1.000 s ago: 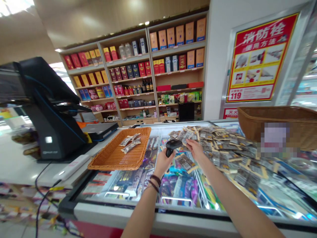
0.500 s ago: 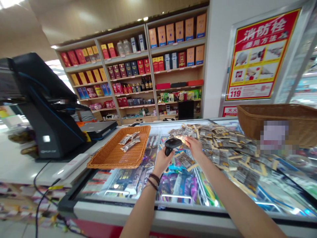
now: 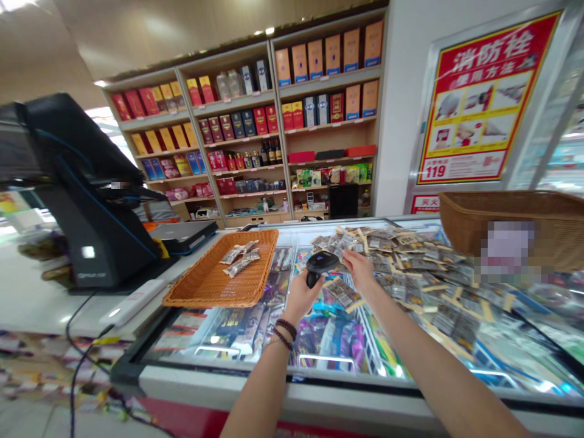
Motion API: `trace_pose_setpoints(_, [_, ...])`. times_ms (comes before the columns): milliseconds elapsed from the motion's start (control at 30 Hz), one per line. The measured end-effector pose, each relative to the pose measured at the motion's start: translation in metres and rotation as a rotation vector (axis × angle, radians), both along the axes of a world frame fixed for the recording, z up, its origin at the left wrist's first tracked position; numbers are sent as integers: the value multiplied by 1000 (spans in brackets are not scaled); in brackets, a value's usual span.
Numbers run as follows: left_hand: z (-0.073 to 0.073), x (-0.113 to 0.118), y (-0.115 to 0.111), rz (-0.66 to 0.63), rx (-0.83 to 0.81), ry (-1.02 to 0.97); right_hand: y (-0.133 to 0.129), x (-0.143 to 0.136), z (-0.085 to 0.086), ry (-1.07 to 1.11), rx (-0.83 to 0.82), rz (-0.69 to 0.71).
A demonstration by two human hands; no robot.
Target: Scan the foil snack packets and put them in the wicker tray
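Observation:
My left hand [image 3: 301,295], with a dark beaded bracelet at the wrist, is wrapped round the handle of a black barcode scanner [image 3: 322,261]. The scanner's head points right, toward my right hand [image 3: 359,267]. That hand's fingers are pinched on a small packet [image 3: 340,244] at the near left edge of a pile of packets [image 3: 410,261]. The pile lies on the glass top of a freezer. One packet [image 3: 341,293] lies below my hands, apart from most of the pile. Several packets [image 3: 241,260] lie in the orange wicker basket [image 3: 196,292] on the left.
A brown basket [image 3: 511,213] stands at the right. On the left counter are a black register terminal [image 3: 91,225], a white device [image 3: 132,302] and a dark flat box [image 3: 187,236]. Shelves of boxes [image 3: 246,128] stand behind. Cables [image 3: 73,371] hang at the lower left.
The bright light on the packet at my right fingertips is gone. The scanner is slightly higher and shows a small blue display. The camera view has shifted a little.

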State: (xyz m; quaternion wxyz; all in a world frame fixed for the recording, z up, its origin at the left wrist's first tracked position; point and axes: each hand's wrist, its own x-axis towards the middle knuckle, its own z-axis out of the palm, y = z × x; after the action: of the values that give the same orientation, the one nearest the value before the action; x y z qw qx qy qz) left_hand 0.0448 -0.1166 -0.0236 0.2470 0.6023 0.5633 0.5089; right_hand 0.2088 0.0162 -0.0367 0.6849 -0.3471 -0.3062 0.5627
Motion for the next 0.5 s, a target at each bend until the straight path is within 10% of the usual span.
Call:
trace_pose_setpoints(300, [5,2,-3,11,-23,-51,2,1,-6,-31,7,-1])
trace_pose_setpoints(500, [37,-37,-12,195,26,-31,18,-21,-4,-29,-76,39])
